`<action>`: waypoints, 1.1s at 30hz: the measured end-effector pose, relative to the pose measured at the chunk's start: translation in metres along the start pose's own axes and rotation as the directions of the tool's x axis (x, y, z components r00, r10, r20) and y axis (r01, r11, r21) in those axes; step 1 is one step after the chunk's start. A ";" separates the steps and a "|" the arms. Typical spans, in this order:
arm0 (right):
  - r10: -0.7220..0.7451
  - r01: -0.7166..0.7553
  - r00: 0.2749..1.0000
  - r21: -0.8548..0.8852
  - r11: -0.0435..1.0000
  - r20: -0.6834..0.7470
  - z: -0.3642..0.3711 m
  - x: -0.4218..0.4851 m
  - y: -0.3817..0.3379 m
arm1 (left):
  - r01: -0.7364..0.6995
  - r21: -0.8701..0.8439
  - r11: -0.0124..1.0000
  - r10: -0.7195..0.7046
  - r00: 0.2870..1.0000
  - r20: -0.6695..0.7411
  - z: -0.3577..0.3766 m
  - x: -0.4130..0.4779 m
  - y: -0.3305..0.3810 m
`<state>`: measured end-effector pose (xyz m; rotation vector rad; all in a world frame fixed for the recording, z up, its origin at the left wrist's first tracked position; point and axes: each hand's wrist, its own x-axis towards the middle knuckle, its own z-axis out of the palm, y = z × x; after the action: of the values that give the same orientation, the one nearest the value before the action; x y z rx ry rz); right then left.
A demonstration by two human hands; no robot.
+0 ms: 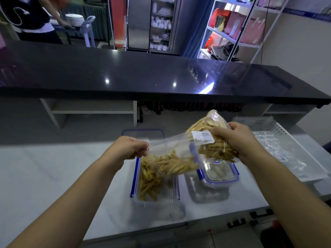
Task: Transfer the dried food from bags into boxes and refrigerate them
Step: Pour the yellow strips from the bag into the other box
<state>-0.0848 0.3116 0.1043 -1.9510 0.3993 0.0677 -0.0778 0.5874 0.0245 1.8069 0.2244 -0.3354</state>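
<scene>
Dried yellow food sticks (180,164) spill from a clear plastic bag (197,149), tilted mouth-down over an open clear box with blue clips (137,176) on the white bench (53,176). Left hand (128,148) pinches the bag's mouth; right hand (236,138) grasps its raised far end. A lidded box (217,173) sits just right.

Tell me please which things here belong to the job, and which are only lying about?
For the job:
- clear bag of dried sticks, held by left hand and right hand
- open box receiving the sticks
- closed box, already lidded

Only lying about:
- white perforated tray
- empty plastic bag on the tray
- black counter
</scene>
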 end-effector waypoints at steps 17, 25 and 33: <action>0.006 -0.010 0.999 0.105 0.994 0.043 0.038 -0.004 0.006 | -0.167 0.007 0.986 0.166 0.982 -0.090 0.031 0.002 -0.004; 0.051 -0.074 0.993 0.225 0.971 0.108 0.042 0.001 -0.003 | -0.193 -0.099 0.976 0.196 0.980 0.021 0.031 -0.002 -0.001; 0.142 -0.160 0.986 0.227 0.961 0.091 0.040 0.009 0.002 | -0.224 0.120 0.967 0.180 0.937 0.298 0.035 0.016 -0.019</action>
<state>-0.0713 0.3448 0.0842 -1.6783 0.4844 0.1834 -0.0724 0.5582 -0.0067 1.8867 -0.1950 -0.4711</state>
